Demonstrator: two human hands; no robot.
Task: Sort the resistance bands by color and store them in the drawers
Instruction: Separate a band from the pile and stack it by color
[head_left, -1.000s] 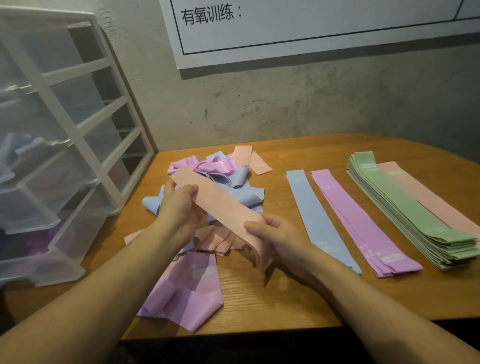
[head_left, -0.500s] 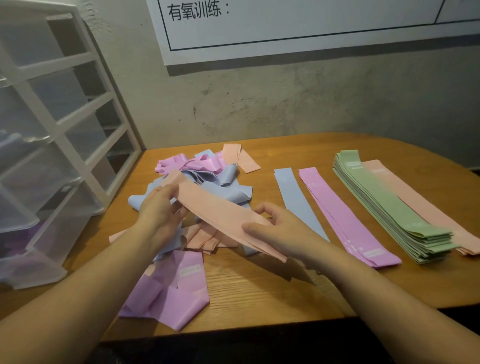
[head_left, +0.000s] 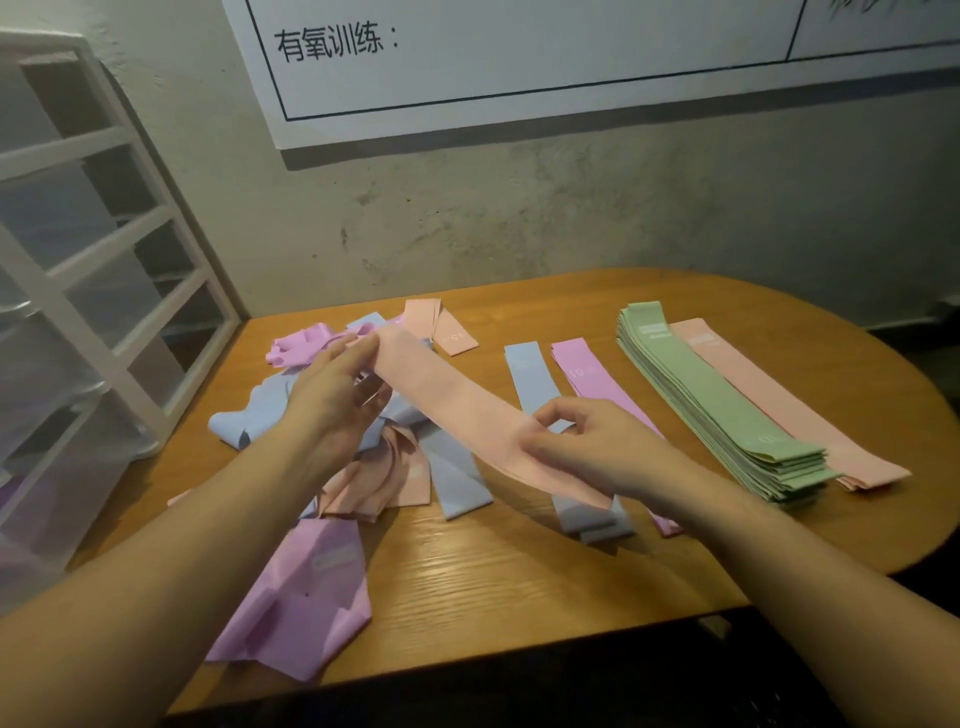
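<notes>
Now we stretch a pink band (head_left: 457, 410) flat above the table (head_left: 519, 566): left hand (head_left: 332, 400) pinches its far end, right hand (head_left: 597, 447) its near end, presumably to smooth it for the pink stack (head_left: 789, 405) beside the green stack (head_left: 722, 405).

A long flat peach-pink elastic resistance band (head_left: 457, 410) is held stretched above the table, slanting from far-left to near-right. Beneath it lies an unsorted heap of crumpled blue, lilac and peach bands (head_left: 395, 462). To the right, laid straight and parallel: a flat blue band pile (head_left: 530, 374), a lilac band pile (head_left: 587, 374), a tall stack of green bands (head_left: 717, 410) and a low peach band pile (head_left: 789, 405). A white-framed unit of clear plastic drawers (head_left: 93, 291) stands at the table's left.
</notes>
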